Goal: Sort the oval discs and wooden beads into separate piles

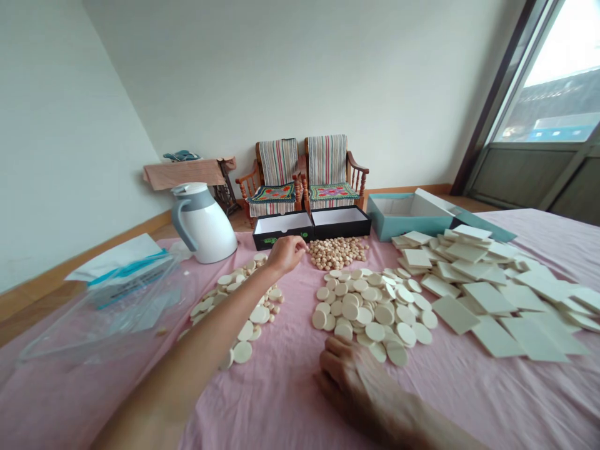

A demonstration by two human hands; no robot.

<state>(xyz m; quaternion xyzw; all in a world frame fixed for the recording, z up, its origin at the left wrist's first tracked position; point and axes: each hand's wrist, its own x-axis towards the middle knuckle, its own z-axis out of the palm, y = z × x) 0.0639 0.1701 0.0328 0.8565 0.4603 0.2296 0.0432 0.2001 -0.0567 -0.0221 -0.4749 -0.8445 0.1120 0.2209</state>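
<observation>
My left hand (287, 253) is stretched forward at the left edge of a pile of small round wooden pieces (338, 252). Its fingers are pinched together; whatever may be between them is too small to make out. My right hand (349, 375) rests on the pink cloth with its fingers curled under, at the near edge of a heap of round wooden discs (363, 304). The inside of that hand is hidden. Under and beside my left forearm lies a second group of discs (242, 351), mixed with small wooden pieces (273, 307).
Square wooden tiles (490, 297) are heaped at the right. Two black boxes (284, 237) with white insides and a teal box (412, 226) stand at the back. A white-and-grey jug (213, 228) and clear plastic bags (112, 312) are at the left. Two chairs (276, 162) stand beyond.
</observation>
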